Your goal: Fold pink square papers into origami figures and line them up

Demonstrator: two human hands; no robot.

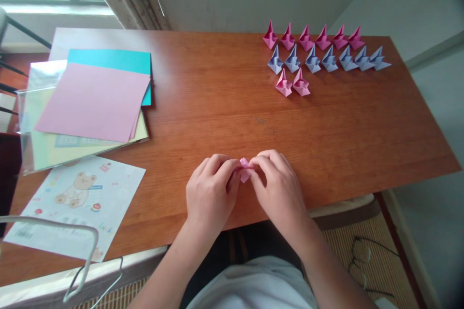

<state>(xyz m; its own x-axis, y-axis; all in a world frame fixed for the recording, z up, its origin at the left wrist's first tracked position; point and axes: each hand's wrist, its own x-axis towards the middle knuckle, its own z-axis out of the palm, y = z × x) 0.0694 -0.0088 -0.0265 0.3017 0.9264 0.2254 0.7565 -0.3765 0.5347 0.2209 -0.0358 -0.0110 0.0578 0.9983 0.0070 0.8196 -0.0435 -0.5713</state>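
Close to the table's front edge, a small folded pink paper piece [245,170] is pinched between my two hands. The fingers of my left hand [213,186] are closed on its left side. My right hand [278,183] grips its right side between thumb and fingertips. The piece shows a diamond-like middle; its outer parts are hidden by my fingers. Farther back on the right stand finished origami pieces in rows: dark pink ones [305,38], pale blue-violet ones [312,60], and two light pink ones [283,84] in front.
Pink paper sheets [94,101] lie at left over a turquoise sheet [108,56] and a clear plastic sleeve [36,154]. A bear-printed sheet [119,178] is nearer me. A white cable [50,223] crosses the lower left corner. The wooden table [203,96] ends just before my body.
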